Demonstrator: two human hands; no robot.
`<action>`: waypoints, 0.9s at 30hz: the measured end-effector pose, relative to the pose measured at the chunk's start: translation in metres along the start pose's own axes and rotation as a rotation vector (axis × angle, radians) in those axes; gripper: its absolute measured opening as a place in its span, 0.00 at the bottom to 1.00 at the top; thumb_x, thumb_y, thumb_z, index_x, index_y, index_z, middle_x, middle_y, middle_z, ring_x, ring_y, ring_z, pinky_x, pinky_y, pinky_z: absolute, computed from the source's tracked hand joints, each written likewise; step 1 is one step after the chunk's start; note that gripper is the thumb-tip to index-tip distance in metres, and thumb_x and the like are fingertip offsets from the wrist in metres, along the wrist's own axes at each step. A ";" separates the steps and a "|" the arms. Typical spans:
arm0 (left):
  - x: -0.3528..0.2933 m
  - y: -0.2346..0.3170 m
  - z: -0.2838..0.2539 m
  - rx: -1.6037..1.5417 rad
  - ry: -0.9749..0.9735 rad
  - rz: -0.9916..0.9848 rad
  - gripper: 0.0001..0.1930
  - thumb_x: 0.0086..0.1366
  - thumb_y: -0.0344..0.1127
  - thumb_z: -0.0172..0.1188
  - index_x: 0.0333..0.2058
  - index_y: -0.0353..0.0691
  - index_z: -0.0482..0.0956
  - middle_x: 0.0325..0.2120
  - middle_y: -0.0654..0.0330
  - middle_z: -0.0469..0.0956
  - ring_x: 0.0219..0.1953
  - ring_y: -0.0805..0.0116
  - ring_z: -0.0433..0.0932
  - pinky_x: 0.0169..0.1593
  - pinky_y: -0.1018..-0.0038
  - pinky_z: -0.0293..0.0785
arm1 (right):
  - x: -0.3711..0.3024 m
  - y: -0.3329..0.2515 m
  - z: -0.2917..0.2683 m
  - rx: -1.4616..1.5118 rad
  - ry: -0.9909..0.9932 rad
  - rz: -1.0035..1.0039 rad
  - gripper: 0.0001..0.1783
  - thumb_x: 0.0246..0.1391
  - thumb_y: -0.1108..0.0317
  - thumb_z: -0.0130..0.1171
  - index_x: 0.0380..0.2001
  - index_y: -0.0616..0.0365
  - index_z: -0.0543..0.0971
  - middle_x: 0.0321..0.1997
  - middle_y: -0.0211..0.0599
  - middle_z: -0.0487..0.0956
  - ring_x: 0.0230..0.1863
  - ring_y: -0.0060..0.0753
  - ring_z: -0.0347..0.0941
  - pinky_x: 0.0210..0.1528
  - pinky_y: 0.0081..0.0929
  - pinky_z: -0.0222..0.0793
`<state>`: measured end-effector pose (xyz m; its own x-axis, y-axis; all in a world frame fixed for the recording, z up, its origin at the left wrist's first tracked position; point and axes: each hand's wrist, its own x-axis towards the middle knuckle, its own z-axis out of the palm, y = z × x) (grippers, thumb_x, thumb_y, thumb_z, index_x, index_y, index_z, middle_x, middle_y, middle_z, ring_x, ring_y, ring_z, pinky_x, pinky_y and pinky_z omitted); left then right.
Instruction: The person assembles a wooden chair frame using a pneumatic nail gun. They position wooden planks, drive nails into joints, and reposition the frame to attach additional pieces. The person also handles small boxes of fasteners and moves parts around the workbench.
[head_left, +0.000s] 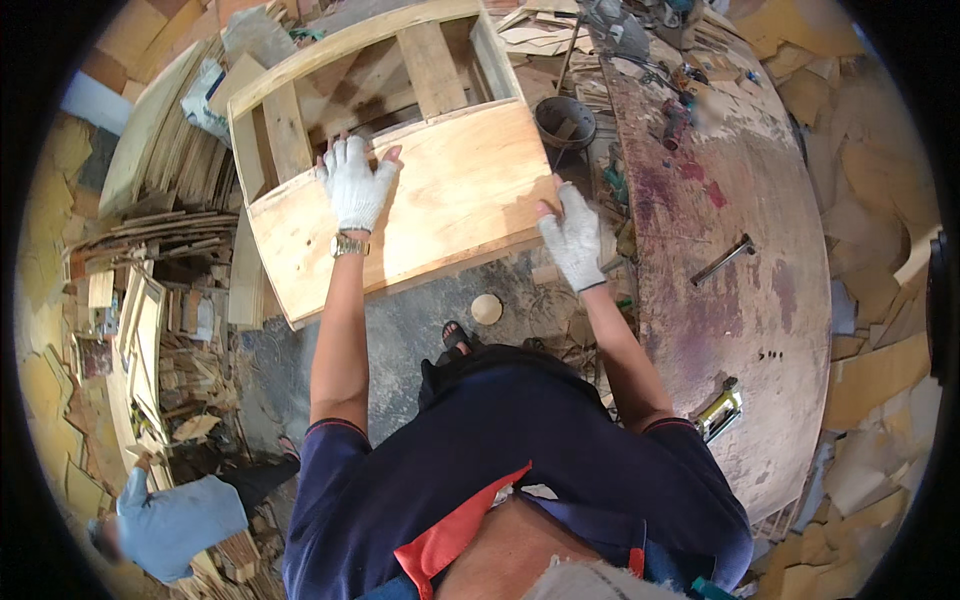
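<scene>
Grey workshop floor [410,345] shows below your work, w/ stacked boards [165,150] on the left and a long, red-stained bench [740,330] on the right. Your wooden frame [430,72] is ahead of you, L of the bench, raised above the floor; can't tell what holds it up. Its plywood panel [450,185] covers the near part; the open part, w/ two slats [288,130] showing, points away from you. Panel's long axis runs L to R, on a slant: R end farther from you, L end nearer. Slats run approx. crosswise to that axis.

Both hands wear white gloves w/ bare fingertips showing. Your L hand [357,183] lies palm down on the panel, fingers spread wide, tips at its far edge, nothing enclosed. Your R hand [572,230] is at the panel's R end, thumb and forefinger apart at the edge; other fingers hidden, so can't tell if it grips.

Bucket [565,122] stands btwn frame & bench. On the bench: metal bar-like tool [722,260] and, nearer you, a yellowish handheld tool [718,408]. Pale disc [487,309] lies on the floor. Co-worker [185,525] in light blue is at lower L.
</scene>
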<state>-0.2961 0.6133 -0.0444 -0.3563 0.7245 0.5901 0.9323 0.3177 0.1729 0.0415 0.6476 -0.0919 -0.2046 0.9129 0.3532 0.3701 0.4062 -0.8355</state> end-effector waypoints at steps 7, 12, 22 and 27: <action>0.004 -0.004 -0.006 -0.083 -0.058 -0.012 0.29 0.59 0.64 0.68 0.40 0.41 0.80 0.47 0.51 0.80 0.58 0.47 0.74 0.69 0.44 0.56 | -0.014 0.004 0.026 -0.014 0.162 -0.064 0.35 0.53 0.66 0.71 0.63 0.66 0.73 0.54 0.57 0.80 0.54 0.58 0.78 0.55 0.41 0.76; 0.005 -0.002 -0.007 -0.097 0.020 0.038 0.28 0.59 0.64 0.69 0.38 0.42 0.79 0.42 0.54 0.80 0.52 0.48 0.76 0.65 0.48 0.61 | -0.013 0.004 0.028 -0.023 0.182 -0.053 0.34 0.52 0.66 0.73 0.61 0.67 0.75 0.51 0.56 0.81 0.51 0.55 0.80 0.53 0.40 0.76; 0.006 0.011 -0.008 -0.181 0.067 0.020 0.29 0.58 0.62 0.69 0.26 0.42 0.69 0.28 0.54 0.73 0.36 0.52 0.72 0.47 0.51 0.67 | -0.020 0.007 0.031 0.051 0.185 0.043 0.32 0.56 0.65 0.72 0.61 0.67 0.76 0.53 0.52 0.83 0.51 0.41 0.81 0.55 0.34 0.75; 0.001 0.011 -0.009 -0.236 0.163 -0.020 0.25 0.55 0.58 0.71 0.32 0.42 0.76 0.32 0.54 0.79 0.44 0.49 0.77 0.61 0.49 0.65 | -0.013 0.007 0.030 -0.004 0.185 0.052 0.28 0.60 0.72 0.68 0.62 0.68 0.75 0.55 0.39 0.82 0.51 0.29 0.77 0.57 0.26 0.71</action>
<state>-0.2857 0.6125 -0.0347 -0.3775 0.6057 0.7004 0.9208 0.1655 0.3532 0.0193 0.6372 -0.1154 -0.0147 0.9244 0.3812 0.3798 0.3578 -0.8530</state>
